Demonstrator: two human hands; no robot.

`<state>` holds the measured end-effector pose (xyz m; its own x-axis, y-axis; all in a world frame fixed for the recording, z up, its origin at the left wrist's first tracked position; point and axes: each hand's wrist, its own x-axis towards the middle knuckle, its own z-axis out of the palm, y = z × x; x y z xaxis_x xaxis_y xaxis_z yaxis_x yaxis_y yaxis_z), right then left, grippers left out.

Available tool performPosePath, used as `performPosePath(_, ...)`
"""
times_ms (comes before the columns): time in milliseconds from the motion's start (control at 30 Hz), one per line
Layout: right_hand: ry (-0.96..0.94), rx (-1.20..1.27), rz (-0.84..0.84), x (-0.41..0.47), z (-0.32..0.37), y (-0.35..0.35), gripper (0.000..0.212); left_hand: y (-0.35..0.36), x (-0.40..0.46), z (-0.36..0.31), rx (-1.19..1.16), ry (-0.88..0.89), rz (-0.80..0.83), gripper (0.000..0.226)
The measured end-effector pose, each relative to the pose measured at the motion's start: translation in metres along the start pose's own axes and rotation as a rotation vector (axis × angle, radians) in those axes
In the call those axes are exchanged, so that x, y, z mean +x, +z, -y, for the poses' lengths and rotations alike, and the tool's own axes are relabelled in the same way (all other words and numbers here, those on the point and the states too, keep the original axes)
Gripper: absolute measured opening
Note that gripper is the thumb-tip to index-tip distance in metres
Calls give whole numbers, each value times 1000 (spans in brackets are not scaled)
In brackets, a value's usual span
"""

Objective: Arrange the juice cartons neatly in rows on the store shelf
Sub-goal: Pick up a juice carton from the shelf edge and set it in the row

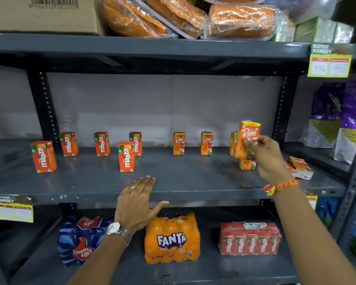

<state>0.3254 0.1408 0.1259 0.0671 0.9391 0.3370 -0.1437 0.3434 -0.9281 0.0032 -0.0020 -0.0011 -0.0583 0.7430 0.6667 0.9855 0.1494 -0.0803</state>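
The carton in the fingers of the right hand shows "Real". Left of this hand, two standing cartons also say "Real". Beyond the left hand, five cartons read "maaza". Below it, one pack says "FANTA", another pack "Thums Up". Above the right hand, a tag reads "SUPER MARKET" and "95".

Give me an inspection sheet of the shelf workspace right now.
Surface: grey middle shelf, mostly bare.
Job's things: five Maaza cartons upright at left; Real cartons upright at right; two tipped cartons at far right.
Clutter: nothing seen on the middle shelf.
Grippers: right hand holds a Real carton aloft; left hand open on the shelf edge.
Cables: nothing seen.
Surroundings: Fanta pack below; wrapped packs above.
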Motion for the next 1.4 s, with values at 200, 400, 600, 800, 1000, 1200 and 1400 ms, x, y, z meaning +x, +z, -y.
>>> performPosePath(200, 42, -132, 108, 2, -26, 48, 38, -2, 1, 0, 6, 3, -14, 88)
performPosePath(400, 93, -294, 102, 10, -47, 70, 33, -5, 0, -2, 25, 10, -22, 88)
performPosePath(600, 79, -427, 71, 11, -58, 81, 37, -5, 0, -2, 36, 2, -21, 88)
performPosePath(800, 119, -436, 47, 14, -65, 84, 35, 1, 1, -1, 35, 4, -48, 86)
performPosePath(1000, 79, -508, 58, 10, -64, 83, 41, 2, 0, -1, 50, 1, -57, 85)
performPosePath(1200, -203, -524, -175, -5, -37, 33, 49, 1, 0, -1, 46, -2, -48, 84)
performPosePath(1400, -208, -996, -449, 5, -15, -58, 39, 2, 0, -1, 31, 2, -61, 86)
